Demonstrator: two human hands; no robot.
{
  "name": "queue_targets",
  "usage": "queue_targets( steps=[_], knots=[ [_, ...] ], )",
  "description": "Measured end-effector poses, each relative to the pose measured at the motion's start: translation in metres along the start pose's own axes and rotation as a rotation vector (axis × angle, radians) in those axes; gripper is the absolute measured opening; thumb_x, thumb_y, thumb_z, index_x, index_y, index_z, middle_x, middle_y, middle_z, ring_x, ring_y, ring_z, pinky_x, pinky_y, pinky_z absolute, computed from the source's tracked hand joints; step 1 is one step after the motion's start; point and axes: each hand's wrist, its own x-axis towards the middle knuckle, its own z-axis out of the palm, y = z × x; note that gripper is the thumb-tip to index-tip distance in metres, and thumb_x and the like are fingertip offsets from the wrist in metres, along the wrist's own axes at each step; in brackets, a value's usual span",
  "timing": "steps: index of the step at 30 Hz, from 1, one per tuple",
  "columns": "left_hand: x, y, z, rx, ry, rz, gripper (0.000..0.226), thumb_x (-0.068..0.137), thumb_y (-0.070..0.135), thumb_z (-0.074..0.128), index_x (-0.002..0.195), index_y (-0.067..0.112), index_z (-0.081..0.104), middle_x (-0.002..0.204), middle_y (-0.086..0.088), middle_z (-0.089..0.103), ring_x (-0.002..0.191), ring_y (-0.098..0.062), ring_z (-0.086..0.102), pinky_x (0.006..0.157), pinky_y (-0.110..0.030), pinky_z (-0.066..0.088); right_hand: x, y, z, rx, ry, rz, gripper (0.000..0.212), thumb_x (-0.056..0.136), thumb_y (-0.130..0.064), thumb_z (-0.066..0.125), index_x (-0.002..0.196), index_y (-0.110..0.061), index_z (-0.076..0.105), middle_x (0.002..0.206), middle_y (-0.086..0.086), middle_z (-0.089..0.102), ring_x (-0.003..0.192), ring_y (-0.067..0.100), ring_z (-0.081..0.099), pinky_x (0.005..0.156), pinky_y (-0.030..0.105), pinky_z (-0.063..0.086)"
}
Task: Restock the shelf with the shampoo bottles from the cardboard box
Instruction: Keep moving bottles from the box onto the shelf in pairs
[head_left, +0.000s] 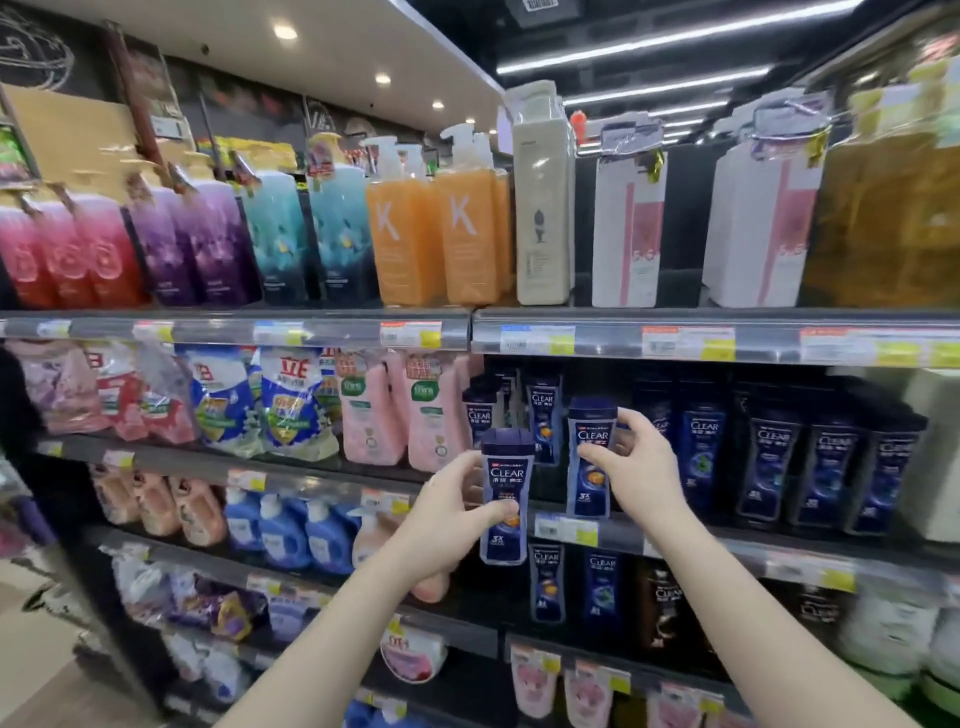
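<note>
My left hand (457, 512) grips a dark blue CLEAR shampoo bottle (506, 483), upright, just in front of the shelf edge (675, 543). To its right, my right hand (631, 462) holds a second blue CLEAR bottle (591, 457), upright, at the front of the same shelf. Behind them stand more CLEAR bottles (543, 415), and a row of darker CLEAR bottles (821, 467) runs to the right. The cardboard box is out of sight.
Above is a shelf with tall pump bottles, among them orange ones (431, 228) and a cream one (543, 208). Left of my hands are pink bottles (395, 415) and refill pouches (291, 405). Lower shelves hold more CLEAR bottles (571, 582) and blue pump bottles (301, 530).
</note>
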Motion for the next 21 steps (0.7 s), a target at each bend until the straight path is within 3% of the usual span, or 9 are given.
queue_targets(
  steps=[3, 4, 6, 8, 9, 11, 13, 18, 21],
  knots=[
    [0.026, -0.014, 0.002, -0.045, -0.043, 0.03, 0.033, 0.093, 0.023, 0.077, 0.12, 0.037, 0.064, 0.117, 0.02, 0.075, 0.111, 0.0, 0.069, 0.105, -0.037, 0.054, 0.018, 0.01, 0.019, -0.057, 0.083, 0.038, 0.063, 0.089, -0.023, 0.078, 0.143, -0.01, 0.05, 0.138, 0.008, 0.061, 0.126, 0.023, 0.057, 0.098, 0.029, 0.047],
    [0.033, -0.019, 0.002, -0.058, -0.064, 0.035, 0.032, 0.093, 0.022, 0.076, 0.12, 0.035, 0.064, 0.116, 0.019, 0.076, 0.111, -0.001, 0.069, 0.105, -0.039, 0.054, 0.026, 0.016, 0.027, -0.081, 0.107, 0.059, 0.061, 0.089, -0.026, 0.078, 0.14, -0.008, 0.051, 0.136, 0.009, 0.062, 0.126, 0.027, 0.057, 0.101, 0.036, 0.047],
    [0.045, -0.029, -0.001, -0.065, -0.123, 0.049, 0.031, 0.094, 0.024, 0.075, 0.121, 0.034, 0.064, 0.119, 0.018, 0.075, 0.114, -0.003, 0.069, 0.107, -0.042, 0.053, 0.04, 0.028, 0.038, -0.128, 0.139, 0.106, 0.056, 0.09, -0.028, 0.075, 0.137, -0.009, 0.052, 0.119, 0.012, 0.068, 0.109, 0.032, 0.065, 0.09, 0.042, 0.055],
    [0.054, -0.04, -0.004, -0.074, -0.182, 0.071, 0.032, 0.094, 0.024, 0.075, 0.123, 0.033, 0.064, 0.122, 0.017, 0.074, 0.116, -0.003, 0.068, 0.108, -0.042, 0.052, 0.052, 0.038, 0.048, -0.133, 0.16, 0.148, 0.062, 0.093, -0.022, 0.071, 0.148, -0.014, 0.044, 0.113, 0.015, 0.07, 0.09, 0.031, 0.067, 0.071, 0.039, 0.055],
    [0.058, -0.045, -0.006, -0.084, -0.201, 0.081, 0.033, 0.095, 0.023, 0.075, 0.124, 0.032, 0.064, 0.122, 0.017, 0.074, 0.116, -0.002, 0.069, 0.108, -0.041, 0.053, 0.056, 0.043, 0.052, -0.12, 0.173, 0.161, 0.065, 0.095, -0.018, 0.069, 0.152, -0.016, 0.039, 0.121, 0.016, 0.069, 0.091, 0.03, 0.066, 0.071, 0.037, 0.053],
    [0.062, -0.055, -0.008, -0.103, -0.237, 0.096, 0.037, 0.094, 0.018, 0.075, 0.126, 0.032, 0.064, 0.123, 0.018, 0.074, 0.117, -0.001, 0.068, 0.108, -0.038, 0.052, 0.065, 0.049, 0.058, -0.077, 0.207, 0.163, 0.066, 0.097, -0.017, 0.067, 0.154, -0.016, 0.036, 0.145, 0.013, 0.056, 0.118, 0.031, 0.06, 0.091, 0.038, 0.05],
    [0.066, -0.064, -0.01, -0.117, -0.28, 0.106, 0.041, 0.094, 0.014, 0.075, 0.129, 0.032, 0.063, 0.126, 0.018, 0.073, 0.119, -0.001, 0.067, 0.108, -0.037, 0.052, 0.075, 0.053, 0.064, -0.081, 0.231, 0.163, 0.065, 0.098, -0.019, 0.066, 0.155, -0.015, 0.035, 0.152, 0.011, 0.049, 0.135, 0.031, 0.051, 0.105, 0.038, 0.043],
    [0.08, -0.081, -0.012, -0.13, -0.346, 0.13, 0.044, 0.092, 0.014, 0.077, 0.128, 0.035, 0.062, 0.126, 0.02, 0.073, 0.119, 0.0, 0.067, 0.108, -0.039, 0.053, 0.087, 0.056, 0.072, -0.127, 0.276, 0.186, 0.063, 0.1, -0.02, 0.064, 0.156, -0.017, 0.035, 0.147, 0.01, 0.055, 0.134, 0.03, 0.053, 0.107, 0.038, 0.043],
    [0.085, -0.082, -0.012, -0.147, -0.344, 0.14, 0.045, 0.092, 0.015, 0.078, 0.128, 0.038, 0.062, 0.126, 0.021, 0.072, 0.119, 0.001, 0.067, 0.107, -0.038, 0.053, 0.085, 0.064, 0.073, -0.105, 0.272, 0.165, 0.067, 0.1, -0.018, 0.063, 0.158, -0.017, 0.031, 0.155, 0.005, 0.046, 0.143, 0.024, 0.044, 0.113, 0.034, 0.037]
  ],
)
